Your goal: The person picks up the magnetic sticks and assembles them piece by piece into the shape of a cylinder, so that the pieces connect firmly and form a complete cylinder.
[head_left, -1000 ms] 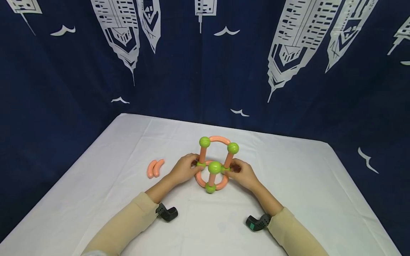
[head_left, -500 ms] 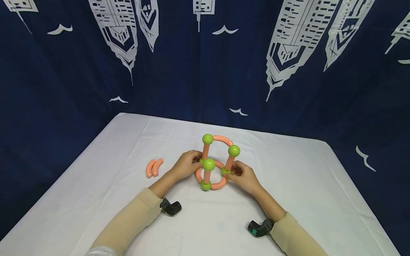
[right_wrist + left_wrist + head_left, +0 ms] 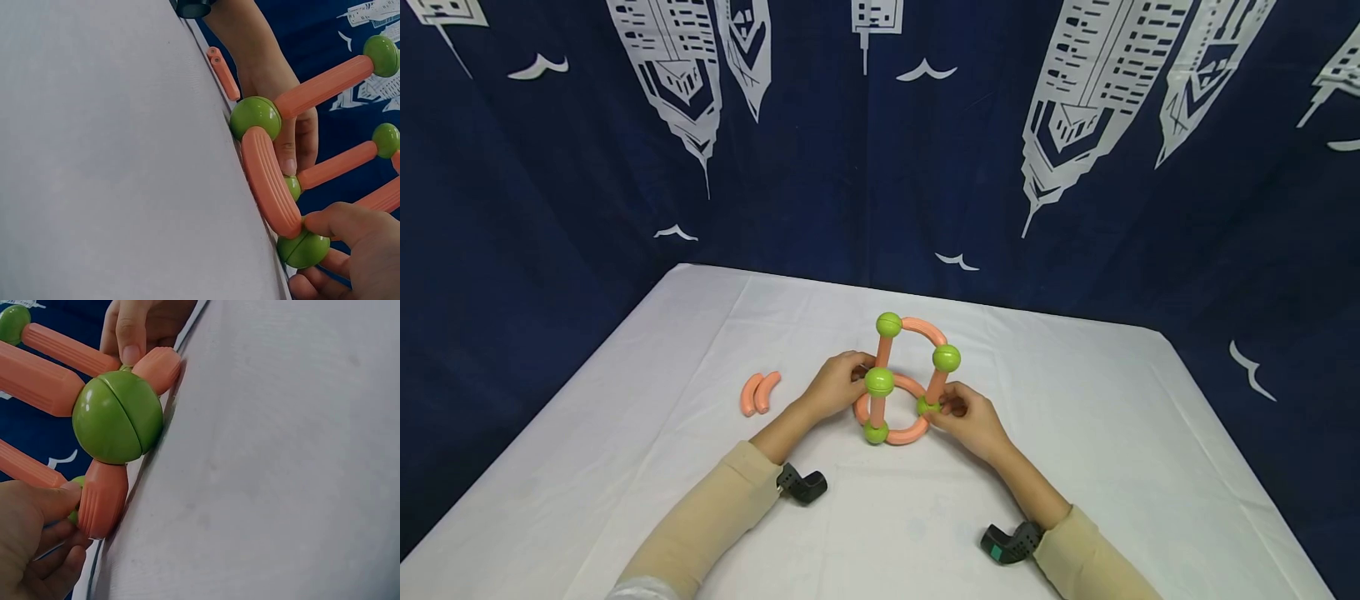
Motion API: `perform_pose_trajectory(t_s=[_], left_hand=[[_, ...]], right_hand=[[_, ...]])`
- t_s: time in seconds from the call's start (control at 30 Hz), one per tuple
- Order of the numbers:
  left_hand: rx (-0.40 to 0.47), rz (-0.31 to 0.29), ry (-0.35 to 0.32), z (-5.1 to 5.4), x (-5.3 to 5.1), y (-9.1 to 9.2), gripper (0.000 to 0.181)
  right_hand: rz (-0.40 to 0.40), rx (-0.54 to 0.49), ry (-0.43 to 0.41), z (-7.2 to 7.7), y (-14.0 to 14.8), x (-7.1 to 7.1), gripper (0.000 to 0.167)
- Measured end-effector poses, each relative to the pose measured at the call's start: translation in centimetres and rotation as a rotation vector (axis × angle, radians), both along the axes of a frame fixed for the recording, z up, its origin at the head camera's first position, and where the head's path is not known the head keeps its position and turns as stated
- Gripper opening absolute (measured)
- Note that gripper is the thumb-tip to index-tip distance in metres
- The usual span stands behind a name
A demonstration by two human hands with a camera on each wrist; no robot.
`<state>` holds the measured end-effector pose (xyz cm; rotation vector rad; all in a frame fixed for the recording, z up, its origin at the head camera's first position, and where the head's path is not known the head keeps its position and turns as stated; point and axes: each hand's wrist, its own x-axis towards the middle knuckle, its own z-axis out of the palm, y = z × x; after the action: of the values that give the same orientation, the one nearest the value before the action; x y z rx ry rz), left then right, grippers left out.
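A construction toy frame of green balls and orange rods (image 3: pixel 877 410) stands on the white table. Its base is a ring of curved rods with green balls, and three straight rods rise from it, each topped by a green ball (image 3: pixel 879 382). One curved rod (image 3: pixel 925 328) joins the back and right top balls. My left hand (image 3: pixel 837 385) pinches the back-left base ball, mostly hidden in the head view. My right hand (image 3: pixel 973 419) grips the right base ball (image 3: pixel 304 249) between thumb and fingers. The front base ball (image 3: pixel 117 417) is untouched.
Two loose curved orange rods (image 3: pixel 760 393) lie side by side on the white tablecloth (image 3: pixel 880 525), left of my left hand. A dark blue curtain (image 3: pixel 850 167) with white building prints hangs behind the table. A black wrist camera (image 3: pixel 805 485) sits on each forearm.
The frame has turned clockwise as seen from above: its front ball has shifted left, its right side toward me, its back-left side away. Both hands keep hold of it. The loose rods stay put.
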<state>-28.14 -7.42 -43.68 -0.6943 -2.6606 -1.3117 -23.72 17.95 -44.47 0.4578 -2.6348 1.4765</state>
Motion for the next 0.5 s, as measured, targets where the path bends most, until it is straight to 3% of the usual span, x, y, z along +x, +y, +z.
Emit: perform_pose_trajectory(t_s=[0.23,0.5], left_hand=[[-0.033,0.041,0.004,0.2,0.8,-1.5,0.025],[-0.121,0.123,0.037,1.1,2.6,-5.1,0.022]], right_hand=[[0.006,-0.018,0.007,-0.3,0.0,0.1,0.029],[0.016,-0.035,-0.002,-0.2,0.1,0.1,0.031]])
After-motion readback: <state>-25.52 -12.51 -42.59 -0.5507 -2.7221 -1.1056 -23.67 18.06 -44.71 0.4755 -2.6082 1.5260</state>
